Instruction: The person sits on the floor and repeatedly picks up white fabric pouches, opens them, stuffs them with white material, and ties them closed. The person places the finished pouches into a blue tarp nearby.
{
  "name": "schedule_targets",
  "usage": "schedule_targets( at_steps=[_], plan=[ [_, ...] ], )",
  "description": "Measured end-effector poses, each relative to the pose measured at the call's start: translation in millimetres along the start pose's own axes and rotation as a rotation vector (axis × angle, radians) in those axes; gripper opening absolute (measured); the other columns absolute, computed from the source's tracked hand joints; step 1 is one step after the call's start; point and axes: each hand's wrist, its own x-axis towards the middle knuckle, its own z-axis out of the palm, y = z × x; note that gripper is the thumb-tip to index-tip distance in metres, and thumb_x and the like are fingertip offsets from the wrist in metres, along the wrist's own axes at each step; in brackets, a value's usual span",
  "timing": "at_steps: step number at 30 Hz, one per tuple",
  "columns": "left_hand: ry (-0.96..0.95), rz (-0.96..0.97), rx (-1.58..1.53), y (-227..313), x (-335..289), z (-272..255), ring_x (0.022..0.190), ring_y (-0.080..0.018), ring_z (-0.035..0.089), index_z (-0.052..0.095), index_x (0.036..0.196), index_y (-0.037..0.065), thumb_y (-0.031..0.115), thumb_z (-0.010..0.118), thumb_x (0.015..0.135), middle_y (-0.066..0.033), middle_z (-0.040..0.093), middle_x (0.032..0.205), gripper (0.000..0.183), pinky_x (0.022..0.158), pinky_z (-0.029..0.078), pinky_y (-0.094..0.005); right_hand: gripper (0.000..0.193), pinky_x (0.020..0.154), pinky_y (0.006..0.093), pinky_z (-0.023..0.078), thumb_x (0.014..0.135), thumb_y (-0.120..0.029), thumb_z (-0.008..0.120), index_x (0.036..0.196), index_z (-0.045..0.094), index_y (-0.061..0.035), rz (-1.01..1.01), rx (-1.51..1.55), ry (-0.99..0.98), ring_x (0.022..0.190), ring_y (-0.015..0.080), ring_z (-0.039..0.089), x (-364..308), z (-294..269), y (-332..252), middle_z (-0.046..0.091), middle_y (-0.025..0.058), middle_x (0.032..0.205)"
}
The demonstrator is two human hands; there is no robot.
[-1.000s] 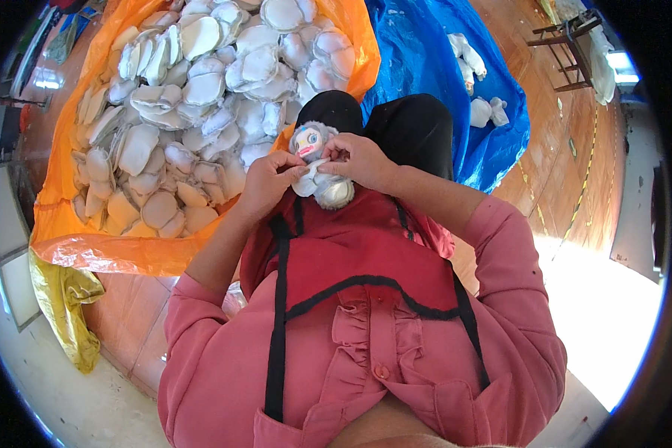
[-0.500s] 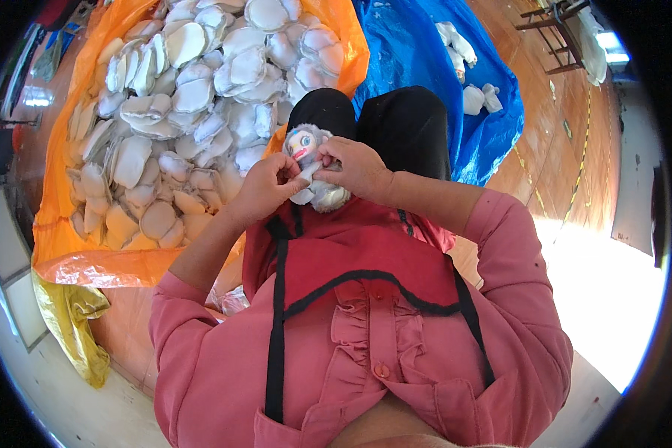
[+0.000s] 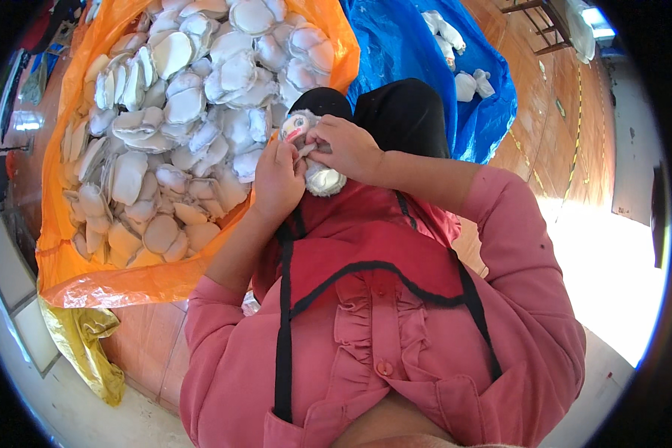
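Over my lap I hold a small plush doll [image 3: 325, 181] with a painted face, pale grey fluff round its head and a whitish body. My left hand [image 3: 279, 181] is closed at the doll's near left side, fingertips pinched on it below the face. From the other side my right hand [image 3: 346, 149] grips the doll, thumb and fingers pressed together just under the head. A pale bit of cloth shows between the two sets of fingertips. The fingers hide much of the doll's middle.
An orange sheet [image 3: 145, 280] at left bears a heap of white padded pieces [image 3: 175, 108]. Beyond my knees a blue sheet [image 3: 396, 45] carries several white stuffed pieces [image 3: 465, 86]. A yellow bag [image 3: 86, 340] lies at lower left, a wooden stool [image 3: 549, 22] at far right.
My left hand has turned more upright and its fingers have come nearer the right hand's. The right hand now covers more of the doll's upper body. The whole view has shifted slightly.
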Motion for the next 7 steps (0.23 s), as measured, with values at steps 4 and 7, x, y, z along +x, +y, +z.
schedule_targets(
  at_steps=[4, 7],
  plan=[
    [0.140, 0.107, 0.062, -10, 6, 5, 0.077, -0.0372, 0.055, 0.049, 0.090, 0.003, -0.002, 0.065, 0.075, -0.0160, 0.054, 0.087, 0.023, 0.068, 0.045, -0.0454, 0.021, 0.076, 0.0356, 0.053, 0.083, -0.017, 0.070, 0.097, 0.063, -0.0046, 0.039, 0.143, 0.044, 0.084, 0.0267, 0.065, 10, 15, 10, 0.062, 0.0120, 0.092],
    [0.129, 0.086, 0.058, -17, 4, 5, 0.081, -0.0363, 0.056, 0.049, 0.092, 0.004, 0.000, 0.064, 0.077, -0.0151, 0.055, 0.088, 0.021, 0.072, 0.045, -0.0457, 0.022, 0.080, 0.0405, 0.053, 0.081, -0.019, 0.070, 0.098, 0.063, -0.0068, 0.076, 0.237, 0.057, 0.088, 0.0292, 0.067, 9, 21, 11, 0.065, 0.0145, 0.095]
  ],
)
